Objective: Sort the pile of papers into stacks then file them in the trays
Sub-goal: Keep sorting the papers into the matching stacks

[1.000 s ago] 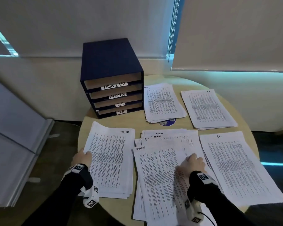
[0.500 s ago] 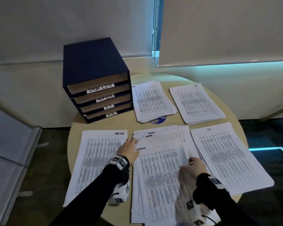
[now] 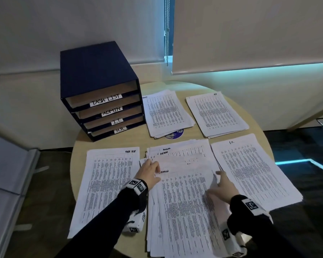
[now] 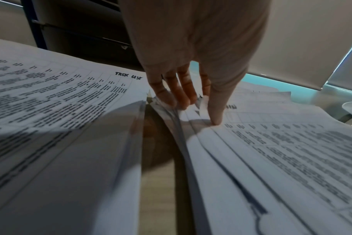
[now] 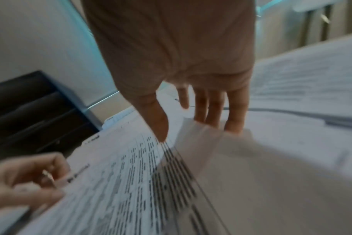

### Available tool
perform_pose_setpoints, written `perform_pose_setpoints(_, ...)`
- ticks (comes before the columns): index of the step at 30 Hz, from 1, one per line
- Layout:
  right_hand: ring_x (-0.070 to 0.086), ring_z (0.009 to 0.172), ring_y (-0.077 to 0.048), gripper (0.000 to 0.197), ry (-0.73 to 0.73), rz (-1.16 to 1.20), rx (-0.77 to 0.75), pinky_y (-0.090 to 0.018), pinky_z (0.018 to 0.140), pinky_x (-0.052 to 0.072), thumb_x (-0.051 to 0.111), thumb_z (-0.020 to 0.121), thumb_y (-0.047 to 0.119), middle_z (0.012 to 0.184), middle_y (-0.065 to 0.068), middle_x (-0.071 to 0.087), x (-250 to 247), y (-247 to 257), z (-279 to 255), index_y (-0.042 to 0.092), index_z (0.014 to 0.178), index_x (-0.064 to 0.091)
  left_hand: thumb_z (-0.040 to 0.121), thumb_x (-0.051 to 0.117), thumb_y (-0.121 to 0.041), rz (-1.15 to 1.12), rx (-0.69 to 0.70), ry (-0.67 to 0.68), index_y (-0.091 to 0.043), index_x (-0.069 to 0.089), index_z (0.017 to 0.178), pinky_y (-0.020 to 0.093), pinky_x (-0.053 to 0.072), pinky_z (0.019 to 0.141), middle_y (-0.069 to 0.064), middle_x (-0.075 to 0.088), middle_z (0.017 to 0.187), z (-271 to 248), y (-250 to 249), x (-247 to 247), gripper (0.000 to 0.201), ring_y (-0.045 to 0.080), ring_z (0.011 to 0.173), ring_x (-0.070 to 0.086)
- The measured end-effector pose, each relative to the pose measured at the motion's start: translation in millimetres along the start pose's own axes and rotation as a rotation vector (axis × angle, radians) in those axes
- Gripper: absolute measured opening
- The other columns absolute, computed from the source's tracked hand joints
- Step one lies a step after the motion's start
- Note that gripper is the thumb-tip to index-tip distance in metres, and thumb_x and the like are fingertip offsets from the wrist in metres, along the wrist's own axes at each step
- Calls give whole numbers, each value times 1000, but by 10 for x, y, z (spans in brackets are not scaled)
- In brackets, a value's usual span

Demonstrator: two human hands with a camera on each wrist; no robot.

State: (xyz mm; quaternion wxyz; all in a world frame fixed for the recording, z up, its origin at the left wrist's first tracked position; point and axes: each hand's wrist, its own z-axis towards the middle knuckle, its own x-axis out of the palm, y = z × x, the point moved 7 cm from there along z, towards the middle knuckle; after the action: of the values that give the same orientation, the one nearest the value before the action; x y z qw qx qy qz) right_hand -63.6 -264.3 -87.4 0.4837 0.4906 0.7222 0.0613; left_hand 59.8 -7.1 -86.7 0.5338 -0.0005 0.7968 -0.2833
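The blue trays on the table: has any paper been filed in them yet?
No: all four slots of the blue trays show only bare brown cardboard in the head view.

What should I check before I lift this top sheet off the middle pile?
1. Left hand holds the sheet's top left corner: ok.
2. Right hand fingers under its right edge: ok.
3. Only one sheet caught: cannot tell.
4. Heading reads admin: ok, though blurry.
5. Middle pile squared up: not ok, fanned out.
6. ADMIN tray has room: ok.
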Motion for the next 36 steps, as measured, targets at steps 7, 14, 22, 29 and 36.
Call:
perform_pose_setpoints(7, 38, 124, -25, 56, -199, -434, -326, -42, 102, 41, 60, 87, 20, 135, -9, 37, 23, 607, -46, 33, 137, 40, 86, 68, -27, -35, 134, 39, -26, 51, 82, 30, 47, 81, -7, 46, 98, -129, -142, 1, 17, 13, 92, 51)
perform_pose_setpoints(14, 33, 126, -22, 25, -165, -683, -308, -55, 112, 14, 44, 95, 33, 129, 0, 42, 194, 712, 67, 30, 117, 55, 92, 56, -40, 9, 126, -70, -29, 50, 97, 32, 38, 95, -10, 44, 112, -80, -181, -140, 13, 9, 108, 42)
perform_pose_setpoints(22, 49, 114, -20, 19, -64, -662, -402, -49, 105, 25, 43, 98, 26, 114, 7, 61, 249, 750, 28, 29, 110, 57, 90, 60, -24, 175, 50, -3, -22, 47, 120, 33, 40, 95, -2, 48, 121, 121, -117, -203, 33, 17, 112, 46)
perform_pose_setpoints(29, 33, 127, -20, 19, -184, -671, -436, -45, 107, 26, 47, 95, 30, 133, 3, 40, 210, 729, -5, 24, 109, 59, 86, 69, -21, 6, 50, -59, -15, 65, 80, 22, 41, 71, -3, 63, 82, 78, -180, -359, 9, 14, 79, 57)
perform_pose_setpoints(36, 31, 132, -18, 22, -115, -689, -444, -56, 111, 8, 45, 94, 28, 137, 9, 43, 291, 799, 98, 27, 110, 61, 91, 64, -29, -62, 31, -27, -9, 70, 91, 23, 45, 79, 5, 69, 91, 49, -79, -381, 21, 16, 82, 62)
